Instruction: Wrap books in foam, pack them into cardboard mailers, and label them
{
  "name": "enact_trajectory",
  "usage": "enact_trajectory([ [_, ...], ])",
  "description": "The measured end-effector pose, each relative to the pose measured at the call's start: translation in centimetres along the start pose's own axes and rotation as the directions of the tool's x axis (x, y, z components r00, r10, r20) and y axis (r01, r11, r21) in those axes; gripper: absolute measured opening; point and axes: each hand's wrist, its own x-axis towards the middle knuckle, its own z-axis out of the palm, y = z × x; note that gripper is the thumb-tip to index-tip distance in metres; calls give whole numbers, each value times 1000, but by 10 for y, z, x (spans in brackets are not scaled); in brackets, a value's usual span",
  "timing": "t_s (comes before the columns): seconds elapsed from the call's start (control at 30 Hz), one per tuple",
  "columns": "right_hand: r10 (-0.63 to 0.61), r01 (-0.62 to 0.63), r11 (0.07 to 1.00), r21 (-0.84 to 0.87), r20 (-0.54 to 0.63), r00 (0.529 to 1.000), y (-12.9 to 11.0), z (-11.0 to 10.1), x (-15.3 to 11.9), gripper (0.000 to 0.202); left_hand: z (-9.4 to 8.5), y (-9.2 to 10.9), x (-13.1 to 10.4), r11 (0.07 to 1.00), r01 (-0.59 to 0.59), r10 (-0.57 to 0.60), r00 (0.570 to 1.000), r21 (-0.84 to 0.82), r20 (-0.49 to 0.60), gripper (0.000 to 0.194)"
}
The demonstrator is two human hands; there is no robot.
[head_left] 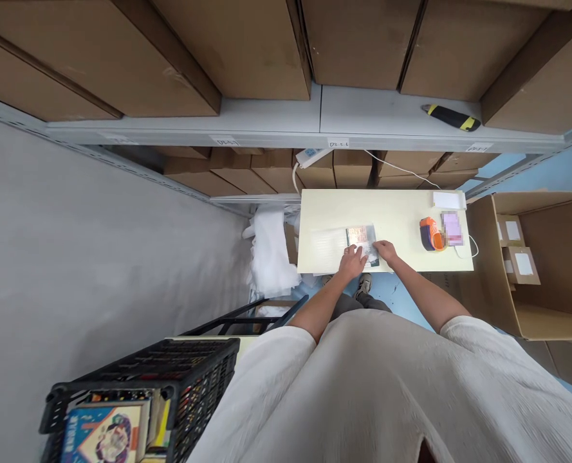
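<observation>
A thin, dark-edged book (pixel 361 235), which looks covered in clear wrapping, lies near the front edge of a pale table (pixel 396 209). My left hand (pixel 353 262) rests on its lower left part with the fingers apart. At the right side of the book, my right hand (pixel 386 251) has its fingers closed on the edge. Translucent wrap (pixel 325 247) is spread faintly on the table left of the book. An orange and dark tape dispenser or labeler (pixel 431 234) stands farther right.
Beside the dispenser are purple labels (pixel 452 228) and a white box (pixel 448 200). A large carton (pixel 556 321) stands right, white wrap (pixel 269 257) left, and a black crate of books (pixel 208 366) lower left. The shelf above holds a utility knife (pixel 452 118).
</observation>
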Motion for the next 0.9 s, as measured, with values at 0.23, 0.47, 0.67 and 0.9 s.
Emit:
enact_trajectory([
  [0.23, -40, 32, 988, 152, 52, 998, -28, 6, -18, 56, -24, 16, 2, 965, 171, -183, 982, -199, -42, 51],
  [0.47, -86, 26, 946, 322, 172, 981, -62, 32, -43, 64, -59, 6, -14, 788, 269, -306, 952, -553, 27, 50],
  [0.67, -156, 68, 959, 277, 310, 938, -80, 70, -57, 51, -68, -31, -33, 730, 339, -428, 904, -593, -10, 25],
  [0.9, -196, 154, 977, 149, 330, 924, -71, 106, -57, 34, -74, -95, -29, 723, 437, -531, 847, -534, -26, 11],
])
